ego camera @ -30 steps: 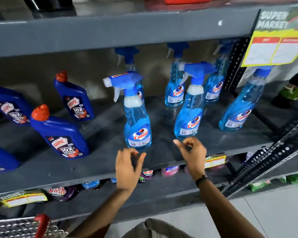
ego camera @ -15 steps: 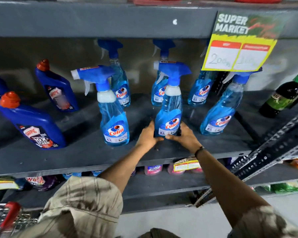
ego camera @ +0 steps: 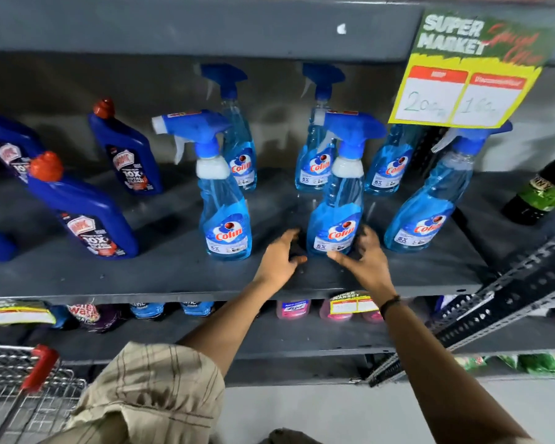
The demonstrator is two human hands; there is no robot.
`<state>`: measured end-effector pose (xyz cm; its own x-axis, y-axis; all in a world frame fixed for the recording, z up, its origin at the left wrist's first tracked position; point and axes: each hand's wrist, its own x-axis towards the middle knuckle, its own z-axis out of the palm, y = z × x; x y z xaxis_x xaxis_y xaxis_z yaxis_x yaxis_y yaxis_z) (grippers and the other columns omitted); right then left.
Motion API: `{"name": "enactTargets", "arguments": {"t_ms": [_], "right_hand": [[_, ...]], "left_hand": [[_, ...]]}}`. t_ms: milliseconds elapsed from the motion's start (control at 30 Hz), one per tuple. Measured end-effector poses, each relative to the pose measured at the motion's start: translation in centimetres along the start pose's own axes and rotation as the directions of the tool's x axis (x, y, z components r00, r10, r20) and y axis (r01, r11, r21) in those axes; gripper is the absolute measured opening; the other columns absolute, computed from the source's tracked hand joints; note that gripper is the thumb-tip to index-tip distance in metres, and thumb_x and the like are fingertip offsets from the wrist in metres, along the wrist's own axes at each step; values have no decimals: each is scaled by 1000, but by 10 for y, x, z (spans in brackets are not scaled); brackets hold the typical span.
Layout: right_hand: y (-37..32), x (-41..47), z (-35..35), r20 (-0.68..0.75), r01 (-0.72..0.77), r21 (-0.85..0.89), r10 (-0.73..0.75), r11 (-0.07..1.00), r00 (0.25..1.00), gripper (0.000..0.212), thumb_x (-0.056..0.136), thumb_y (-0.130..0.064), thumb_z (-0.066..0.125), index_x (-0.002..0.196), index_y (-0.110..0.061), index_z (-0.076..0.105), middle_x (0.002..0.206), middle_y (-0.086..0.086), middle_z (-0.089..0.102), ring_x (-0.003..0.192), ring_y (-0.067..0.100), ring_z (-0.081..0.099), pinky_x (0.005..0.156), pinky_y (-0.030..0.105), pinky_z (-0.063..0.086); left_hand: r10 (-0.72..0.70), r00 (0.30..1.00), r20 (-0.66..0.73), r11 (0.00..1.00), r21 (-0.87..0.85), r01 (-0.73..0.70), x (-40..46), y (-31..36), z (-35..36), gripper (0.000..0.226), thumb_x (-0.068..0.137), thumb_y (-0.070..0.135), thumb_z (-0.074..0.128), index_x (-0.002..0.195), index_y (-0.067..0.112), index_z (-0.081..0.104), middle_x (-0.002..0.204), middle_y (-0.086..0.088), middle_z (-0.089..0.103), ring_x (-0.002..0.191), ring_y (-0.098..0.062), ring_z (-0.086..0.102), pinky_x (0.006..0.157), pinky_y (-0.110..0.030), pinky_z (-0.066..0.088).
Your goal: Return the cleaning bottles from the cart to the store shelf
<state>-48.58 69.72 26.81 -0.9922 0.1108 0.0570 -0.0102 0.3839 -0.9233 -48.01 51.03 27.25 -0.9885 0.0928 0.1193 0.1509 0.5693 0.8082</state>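
A blue Colin spray bottle stands upright near the front of the grey shelf. My left hand is just left of its base and my right hand just right of it. Both hands have spread fingers and are slightly apart from the bottle, holding nothing. Another Colin spray bottle stands to the left, a third leans at the right, and several more stand behind. Dark blue Harpic bottles with red caps stand at the left.
A yellow price sign hangs from the shelf above at the right. A dark green bottle stands at the far right beside a slanted perforated metal brace. The wire cart with a red handle is at the lower left. Pink bottles sit on the lower shelf.
Both hands reached forward and took the base of the middle spray bottle half a second ago. Now they have come off it and the fingers are spread beside it.
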Motion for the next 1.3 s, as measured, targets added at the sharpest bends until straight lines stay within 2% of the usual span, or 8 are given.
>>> {"name": "enactTargets", "arguments": {"t_ms": [100, 167, 333, 500, 633, 733, 933, 1300], "right_hand": [[-2, -41, 17, -442, 51, -127, -103, 991, 891, 49, 68, -42, 76, 94, -5, 59, 96, -7, 51, 85, 5, 48, 82, 37, 49], [-12, -68, 41, -507, 138, -195, -220, 971, 834, 39, 72, -44, 71, 84, -12, 52, 82, -5, 46, 76, 7, 42, 75, 41, 45], [-67, -103, 138, -67, 485, -207, -507, 850, 859, 19, 79, -30, 70, 87, -19, 57, 83, -9, 51, 80, 6, 47, 75, 15, 37], [-132, -115, 255, 418, 479, -50, -417, 876, 807, 45, 82, -26, 66, 124, -19, 53, 111, 6, 65, 105, 15, 60, 93, 35, 52], [-156, -89, 305, 435, 171, 16, -161, 985, 886, 72, 77, -11, 73, 139, -7, 36, 135, 16, 53, 124, 25, 51, 106, 37, 43], [-161, -72, 325, 432, 119, -114, -59, 986, 900, 68, 73, -13, 76, 132, -2, 42, 131, 17, 58, 121, 29, 55, 97, 32, 43], [-165, -66, 344, 385, 120, -268, -8, 956, 923, 63, 72, -26, 75, 127, -11, 48, 128, 12, 62, 123, 32, 51, 100, 48, 43], [-161, -81, 345, 361, 150, -236, -56, 960, 931, 64, 73, -27, 76, 128, -13, 47, 129, 10, 60, 123, 30, 49, 104, 47, 40]], "left_hand": [[91, 988, -121, 995, 46, -86, -39, -23, -24, 31, 83, 15, 61, 113, 14, 57, 108, -7, 68, 104, -18, 60, 96, -34, 47], [123, 966, -227, 990, 95, -104, -72, -43, -45, 15, 84, 23, 59, 98, 20, 60, 91, 0, 69, 88, -11, 60, 82, -27, 49], [-40, 803, -595, 998, 23, 67, -126, -95, -125, 17, 81, 26, 65, 78, 23, 48, 71, 1, 55, 67, -17, 55, 64, -28, 43], [-256, 576, -776, 962, -148, 228, -148, -154, -244, 33, 72, 15, 75, 90, 14, 47, 76, -12, 58, 69, -30, 58, 67, -46, 50], [-343, 815, -467, 939, -146, 311, -124, -183, -294, 70, 65, 1, 78, 125, 1, 41, 110, -26, 64, 98, -35, 62, 92, -45, 49], [-309, 934, -178, 951, -35, 307, -98, -188, -301, 80, 61, 1, 81, 128, 3, 37, 120, -23, 60, 107, -27, 58, 99, -42, 45], [-275, 949, -155, 959, 30, 283, -76, -185, -301, 75, 61, 9, 81, 127, 9, 44, 124, -16, 62, 114, -31, 56, 98, -39, 44], [-260, 956, -134, 965, -40, 257, -87, -193, -301, 63, 66, 4, 76, 123, 8, 48, 119, -15, 65, 109, -28, 61, 94, -32, 46]]}}
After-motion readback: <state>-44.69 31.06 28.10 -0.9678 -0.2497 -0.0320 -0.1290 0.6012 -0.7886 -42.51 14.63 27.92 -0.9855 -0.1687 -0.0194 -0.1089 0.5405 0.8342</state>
